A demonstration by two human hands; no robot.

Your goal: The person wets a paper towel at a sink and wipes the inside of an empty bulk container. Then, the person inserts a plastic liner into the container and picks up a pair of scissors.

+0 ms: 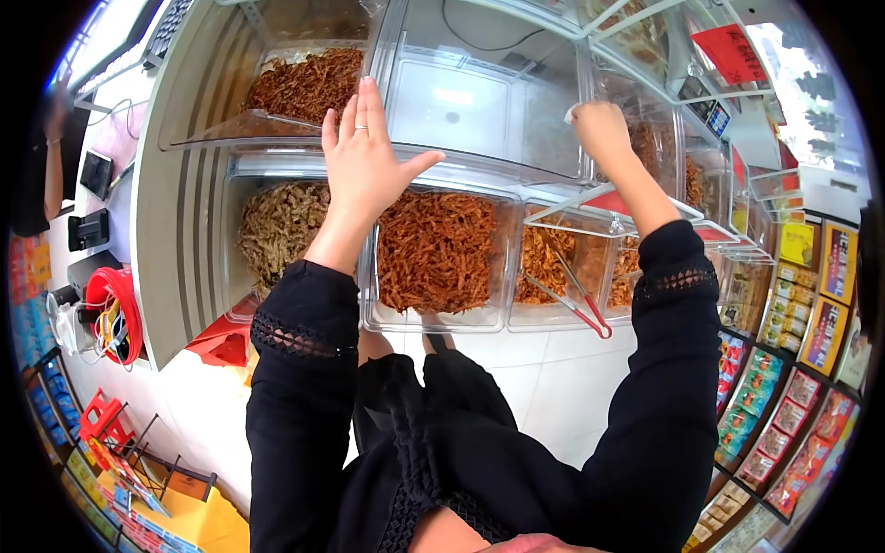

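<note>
My left hand is open, fingers spread and pointing away from me, over the edge of a transparent plastic lid. A ring is on one of its fingers. My right hand is closed in a fist at the right side of a large transparent bin. A small white wad pokes out of it; whether tissue or cloth I cannot tell. Below the hands, nearer to me, are bins of reddish-brown dried strips and paler greenish-brown strips.
Red-handled tongs lie across a bin of orange-brown strips. A white wire rack runs under my right forearm. Another bin of dark strips is at the far left. Packaged snacks fill shelves on the right.
</note>
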